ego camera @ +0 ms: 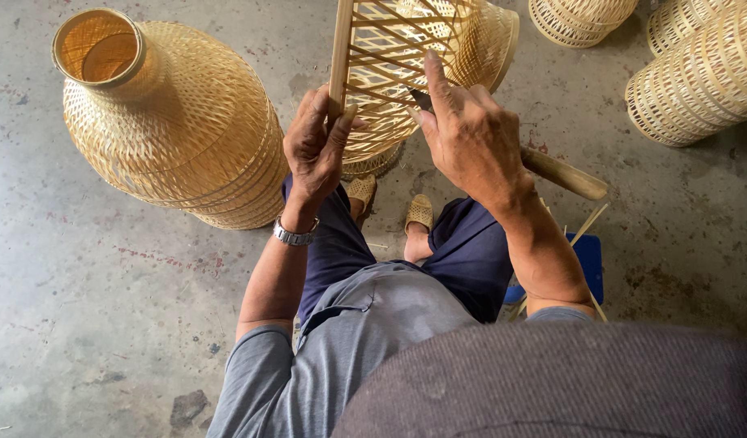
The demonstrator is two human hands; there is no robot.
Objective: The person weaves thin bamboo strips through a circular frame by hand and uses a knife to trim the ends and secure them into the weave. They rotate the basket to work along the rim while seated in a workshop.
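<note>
I hold an open-weave bamboo basket frame [389,57] up in front of me, its lower end over my sandalled feet. My left hand [316,146], with a metal watch at the wrist, grips a flat bamboo rib [341,45] at the frame's left edge. My right hand [467,130] is closed around a knife with a wooden handle [564,174]. The dark blade [420,99] points into the weave, and my forefinger lies stretched along it.
A large bottle-shaped woven basket [178,122] lies on the concrete floor at my left. More woven baskets [698,73] sit at the upper right. A blue stool [588,268] with loose bamboo strips shows under my right arm.
</note>
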